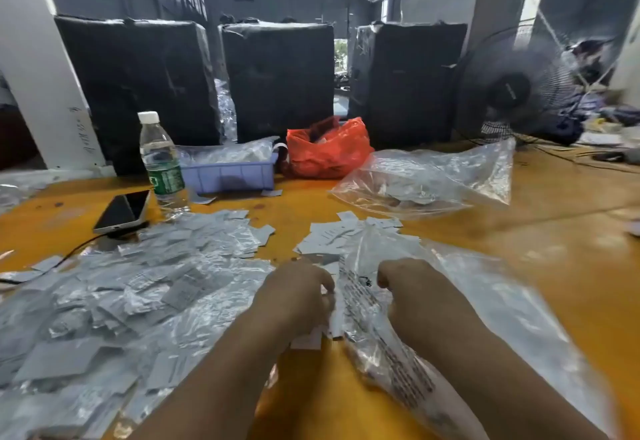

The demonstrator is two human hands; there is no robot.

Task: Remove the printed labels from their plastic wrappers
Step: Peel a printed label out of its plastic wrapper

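With the left hand (294,296) curled on a small stack of labels (313,334) and the right hand (403,285) gripping the clear printed wrapper (384,346) between them, a hard tug could tear the film or scatter labels into the pile (114,301) alongside.

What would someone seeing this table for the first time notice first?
Probably the grey heap of labels and crumpled wrappers covering the near left of the orange table. Next, the left hand and right hand at the centre, working on a printed clear bag. Behind them a red plastic bag stands out at the far edge.
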